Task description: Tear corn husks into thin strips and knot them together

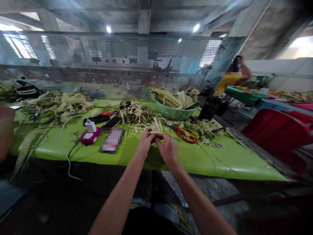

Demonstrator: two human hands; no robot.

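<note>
Both hands meet over the front part of the green-covered table. My left hand and my right hand have their fingertips pinched together on pale strips of corn husk, which fan out beyond the fingers. How the strips join is too small to tell. Just past them lies a heap of small pale husk bundles. To the right of my right hand rests a tool with red and yellow looped handles, perhaps scissors.
A green basket of husks stands behind. At left are a magenta power socket with a white charger, phones and a husk pile. A red chair and a person in yellow are right.
</note>
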